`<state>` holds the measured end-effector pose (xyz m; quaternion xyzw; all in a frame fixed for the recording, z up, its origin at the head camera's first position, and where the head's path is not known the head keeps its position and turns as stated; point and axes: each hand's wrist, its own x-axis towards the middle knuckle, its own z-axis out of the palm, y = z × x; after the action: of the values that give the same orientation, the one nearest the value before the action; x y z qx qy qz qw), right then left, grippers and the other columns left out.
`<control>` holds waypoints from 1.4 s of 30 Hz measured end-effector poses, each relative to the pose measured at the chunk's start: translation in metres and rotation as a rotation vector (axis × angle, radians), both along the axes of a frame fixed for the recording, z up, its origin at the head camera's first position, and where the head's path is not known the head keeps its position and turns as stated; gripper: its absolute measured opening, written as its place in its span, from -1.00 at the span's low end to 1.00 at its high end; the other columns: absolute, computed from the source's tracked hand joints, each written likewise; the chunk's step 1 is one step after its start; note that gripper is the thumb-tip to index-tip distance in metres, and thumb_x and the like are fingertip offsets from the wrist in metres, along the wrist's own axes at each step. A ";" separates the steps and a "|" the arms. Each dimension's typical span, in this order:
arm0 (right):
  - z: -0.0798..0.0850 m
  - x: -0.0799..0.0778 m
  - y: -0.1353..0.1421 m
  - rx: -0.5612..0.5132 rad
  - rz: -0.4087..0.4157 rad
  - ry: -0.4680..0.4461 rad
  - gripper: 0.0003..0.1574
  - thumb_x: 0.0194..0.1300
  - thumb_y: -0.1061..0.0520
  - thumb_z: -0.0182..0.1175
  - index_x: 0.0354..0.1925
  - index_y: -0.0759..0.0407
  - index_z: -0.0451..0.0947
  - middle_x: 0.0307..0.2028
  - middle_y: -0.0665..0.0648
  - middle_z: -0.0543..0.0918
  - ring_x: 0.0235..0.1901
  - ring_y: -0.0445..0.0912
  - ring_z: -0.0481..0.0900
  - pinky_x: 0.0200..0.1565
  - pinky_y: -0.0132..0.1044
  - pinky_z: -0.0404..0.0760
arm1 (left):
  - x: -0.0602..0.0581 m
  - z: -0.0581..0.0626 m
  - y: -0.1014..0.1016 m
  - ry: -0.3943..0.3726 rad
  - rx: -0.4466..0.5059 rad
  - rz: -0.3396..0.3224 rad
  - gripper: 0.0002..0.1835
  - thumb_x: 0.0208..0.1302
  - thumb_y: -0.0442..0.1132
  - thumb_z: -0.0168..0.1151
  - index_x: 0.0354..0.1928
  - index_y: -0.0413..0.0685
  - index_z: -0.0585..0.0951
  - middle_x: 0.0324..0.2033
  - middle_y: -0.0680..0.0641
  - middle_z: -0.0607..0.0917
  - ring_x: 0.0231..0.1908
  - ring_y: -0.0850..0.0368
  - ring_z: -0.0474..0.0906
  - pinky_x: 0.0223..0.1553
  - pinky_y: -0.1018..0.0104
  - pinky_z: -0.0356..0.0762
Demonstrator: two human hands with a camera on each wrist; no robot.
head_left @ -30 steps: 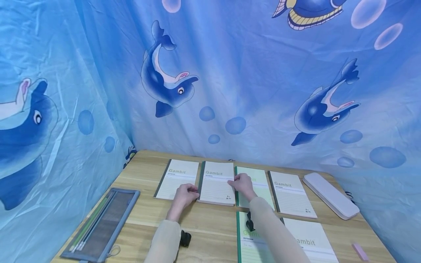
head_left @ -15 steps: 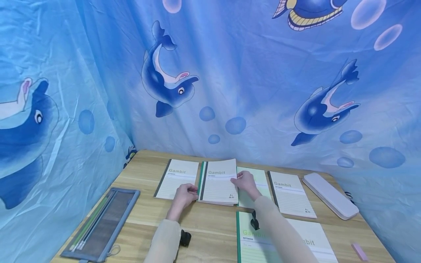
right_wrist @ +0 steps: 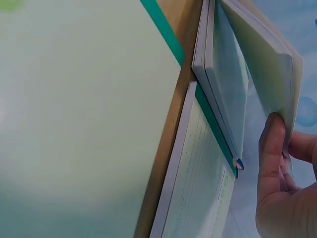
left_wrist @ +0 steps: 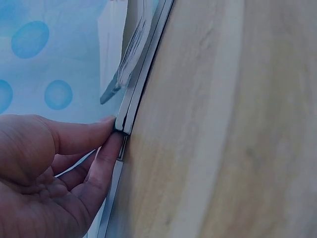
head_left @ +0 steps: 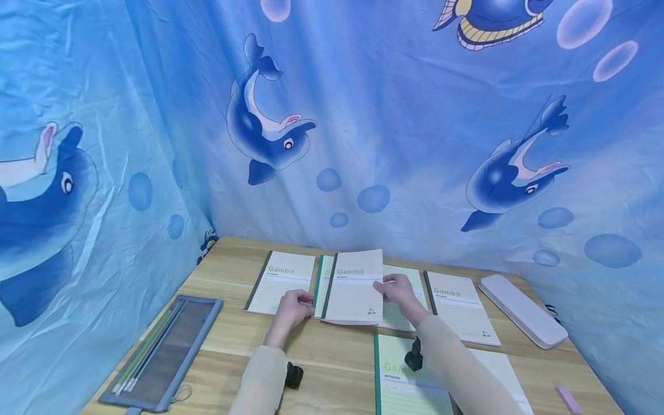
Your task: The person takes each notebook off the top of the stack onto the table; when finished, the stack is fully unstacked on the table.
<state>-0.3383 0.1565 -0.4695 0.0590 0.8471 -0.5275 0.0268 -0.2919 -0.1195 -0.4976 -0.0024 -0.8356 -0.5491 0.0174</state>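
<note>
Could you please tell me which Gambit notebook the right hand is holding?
The dark-spined white notebook overlapping the green-spined notebook beside the left hand; the right hand pinches its right edge, and it alone is raised.

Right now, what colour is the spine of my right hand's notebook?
The spine is dark grey, clearest in the head view.

The left notebook (head_left: 282,285), held notebook (head_left: 354,291) and right notebook (head_left: 461,314) read "Gambit"; the front green notebook (head_left: 407,392), "Gambit" and "NOTEBOOK".

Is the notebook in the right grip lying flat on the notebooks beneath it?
No: the right wrist view shows the held notebook slanting upward, its gripped edge clear of the stack.
</note>
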 end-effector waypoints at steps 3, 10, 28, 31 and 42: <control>0.004 0.010 0.005 -0.037 0.021 -0.026 -0.40 0.38 0.08 0.25 0.17 0.49 0.39 -0.17 0.30 0.67 -0.29 0.01 0.70 -0.02 -0.01 0.65 | 0.000 -0.001 0.000 0.003 0.002 -0.004 -0.70 -0.01 -0.61 0.34 -0.16 -0.45 0.63 -0.32 -0.22 0.72 -0.31 -0.01 0.67 -0.17 0.15 0.67; 0.005 0.037 0.015 -0.077 0.040 -0.086 -0.33 0.40 -0.01 0.24 0.23 0.43 0.36 -0.16 0.22 0.69 -0.22 0.02 0.68 0.06 0.06 0.57 | -0.001 -0.001 0.002 -0.016 0.007 0.003 -0.71 0.00 -0.61 0.34 -0.16 -0.43 0.64 -0.33 -0.20 0.72 -0.31 0.01 0.66 -0.18 0.18 0.67; -0.012 0.113 0.009 -0.186 0.107 -0.142 -0.37 0.35 0.03 0.29 0.15 0.46 0.37 -0.27 0.16 0.71 -0.31 -0.01 0.68 -0.20 -0.15 0.65 | 0.000 -0.001 -0.001 -0.042 -0.008 0.013 -0.70 0.03 -0.57 0.35 -0.12 -0.39 0.64 -0.32 -0.17 0.71 -0.28 0.01 0.65 -0.15 0.15 0.66; -0.016 0.122 0.008 -0.194 0.125 -0.146 -0.36 0.35 0.03 0.29 0.15 0.48 0.38 -0.29 0.13 0.72 -0.31 -0.03 0.69 -0.21 -0.17 0.66 | 0.000 0.000 -0.001 -0.043 -0.010 0.013 -0.69 0.03 -0.57 0.36 -0.11 -0.39 0.64 -0.32 -0.17 0.71 -0.28 0.01 0.65 -0.14 0.15 0.66; -0.028 0.156 -0.001 -0.246 0.189 -0.161 -0.53 0.36 0.11 0.27 0.02 0.46 0.42 -0.38 0.09 0.74 -0.35 -0.05 0.71 -0.28 -0.21 0.70 | -0.002 0.001 0.000 -0.026 -0.014 0.001 -0.68 0.04 -0.57 0.36 -0.10 -0.40 0.63 -0.30 -0.17 0.71 -0.27 0.01 0.66 -0.13 0.15 0.65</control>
<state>-0.1825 0.1556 -0.4972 0.0175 0.7731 -0.6159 0.1509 -0.2935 -0.1197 -0.4967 0.0049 -0.8395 -0.5433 0.0066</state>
